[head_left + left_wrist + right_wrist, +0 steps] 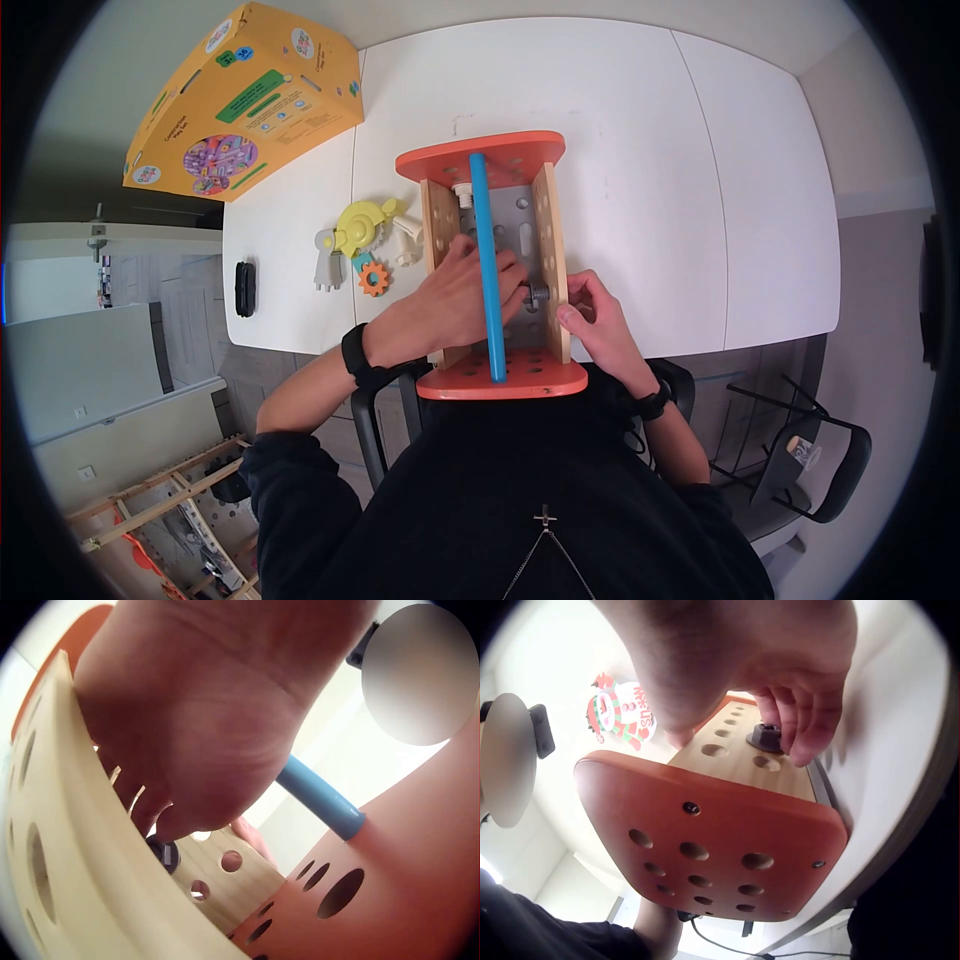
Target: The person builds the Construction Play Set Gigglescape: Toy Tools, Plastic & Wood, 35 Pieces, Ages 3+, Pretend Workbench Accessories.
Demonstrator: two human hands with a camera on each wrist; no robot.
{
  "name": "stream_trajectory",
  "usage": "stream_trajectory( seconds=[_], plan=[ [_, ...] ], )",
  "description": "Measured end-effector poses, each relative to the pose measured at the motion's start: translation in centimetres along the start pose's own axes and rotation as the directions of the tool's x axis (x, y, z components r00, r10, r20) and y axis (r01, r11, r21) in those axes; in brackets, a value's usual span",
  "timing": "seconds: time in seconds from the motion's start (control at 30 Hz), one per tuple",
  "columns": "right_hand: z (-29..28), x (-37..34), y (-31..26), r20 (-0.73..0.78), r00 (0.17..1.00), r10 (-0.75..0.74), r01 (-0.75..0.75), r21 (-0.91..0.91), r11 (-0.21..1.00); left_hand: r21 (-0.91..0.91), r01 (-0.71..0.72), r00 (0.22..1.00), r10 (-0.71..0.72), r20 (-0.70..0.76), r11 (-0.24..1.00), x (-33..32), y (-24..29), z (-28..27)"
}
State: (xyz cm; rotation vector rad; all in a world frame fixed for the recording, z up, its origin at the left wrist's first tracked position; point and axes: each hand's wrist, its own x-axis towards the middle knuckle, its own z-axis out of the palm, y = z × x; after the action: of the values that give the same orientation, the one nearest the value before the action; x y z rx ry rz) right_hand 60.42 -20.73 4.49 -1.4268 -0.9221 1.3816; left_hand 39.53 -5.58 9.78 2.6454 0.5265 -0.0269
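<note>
A toy toolbox with orange end panels (480,155), pale wooden sides with holes (550,230) and a blue bar handle (487,270) sits at the table's near edge. My left hand (465,295) reaches inside, under the bar. Its fingertips hold a dark grey bolt (538,294) at the inner face of the right side; the left wrist view catches that bolt (163,853) beyond the fingers. Outside the same wall, my right hand (603,325) curls its fingers round a grey hex nut (765,738) against the wood. A cream bolt (463,195) sticks through the left side.
Left of the toolbox lie a yellow toy piece (362,226), a grey toy wrench (328,262), an orange gear (373,279) and cream pieces (405,240). A black case (245,290) is farther left. The yellow play-set box (250,110) stands at the back left.
</note>
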Motion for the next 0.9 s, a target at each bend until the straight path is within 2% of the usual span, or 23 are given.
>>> stream_trajectory(
  seconds=[0.07, 0.17, 0.27, 0.37, 0.47, 0.57, 0.67, 0.77, 0.87, 0.9],
  plan=[
    [0.1, -0.1, 0.0, -0.009, 1.000, 0.000, 0.000, 0.005, 1.000, 0.031, -0.031, 0.999, 0.031, 0.006, 0.999, 0.1, -0.2, 0.3],
    [0.0, 0.0, 0.1, -0.017, 1.000, -0.011, 0.011, 0.007, 1.000, -0.059, -0.053, 0.995, 0.048, -0.088, 0.997, 0.2, 0.2, -0.3],
    [0.1, -0.1, -0.2, -0.009, 1.000, 0.000, 0.001, 0.018, 1.000, -0.096, -0.026, 0.997, 0.019, -0.080, 0.995, 0.3, 0.7, -1.2],
    [0.1, -0.1, -0.3, -0.010, 1.000, 0.012, -0.012, 0.020, 1.000, 0.046, -0.039, 0.991, 0.044, -0.124, 0.998, 0.3, 0.2, 0.3],
    [0.1, -0.2, -0.5, -0.016, 1.000, 0.019, -0.019, 0.013, 1.000, 0.094, -0.085, 0.996, 0.084, 0.011, 0.992, 0.4, -0.3, 0.5],
    [0.0, -0.2, -0.4, -0.014, 1.000, 0.017, -0.017, 0.005, 1.000, -0.020, -0.097, 0.985, 0.093, -0.144, 0.995, 0.5, 0.1, 0.3],
    [-0.1, -0.1, -0.2, -0.003, 1.000, 0.009, -0.009, 0.010, 1.000, -0.088, -0.049, 0.988, 0.035, -0.150, 0.995, 0.4, 0.6, -0.5],
    [0.0, 0.0, -0.2, -0.002, 1.000, 0.006, -0.006, 0.005, 1.000, 0.011, -0.002, 0.997, 0.003, -0.081, 1.000, 0.2, 0.4, 0.4],
    [-0.2, 0.1, -0.4, -0.004, 1.000, -0.006, 0.006, -0.028, 1.000, 0.061, -0.024, 1.000, 0.025, -0.015, 0.998, 0.4, -0.1, 1.0],
    [-0.2, 0.1, -0.4, -0.001, 1.000, -0.011, 0.011, -0.041, 0.999, 0.011, -0.028, 0.999, 0.029, -0.032, 1.000, 0.3, 0.0, 0.9]
  ],
)
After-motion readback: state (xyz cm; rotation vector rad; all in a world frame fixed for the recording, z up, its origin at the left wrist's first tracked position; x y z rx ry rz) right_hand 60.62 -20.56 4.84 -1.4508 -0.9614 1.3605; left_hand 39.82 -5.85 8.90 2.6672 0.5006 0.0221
